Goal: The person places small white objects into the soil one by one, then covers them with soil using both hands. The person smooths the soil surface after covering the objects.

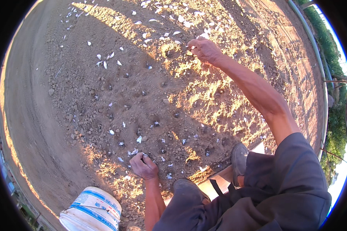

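My right hand (pixel 204 51) is stretched out over the sunlit soil, a pale garlic clove (pixel 193 47) pinched at its fingertips. Several white cloves (pixel 186 23) lie scattered on the ground around and beyond it. My left hand (pixel 144 167) is low over the soil with its fingers curled; what may be inside it is hidden. Touching or just beyond its knuckles are white pieces of garlic or skin (pixel 134 151). Between my hands the soil (pixel 173 101) has several small hollows, some with a clove in them, such as the clove (pixel 156 123) near the middle.
A white plastic bucket (pixel 94 206) with blue bands, writing and a wire handle stands at lower left. My shoes (pixel 239 158) are by a pale board (pixel 219 180). A smooth dirt strip (pixel 31 95) runs along the left. A pipe-like rail (pixel 316 55) and green plants (pixel 334 57) border the right.
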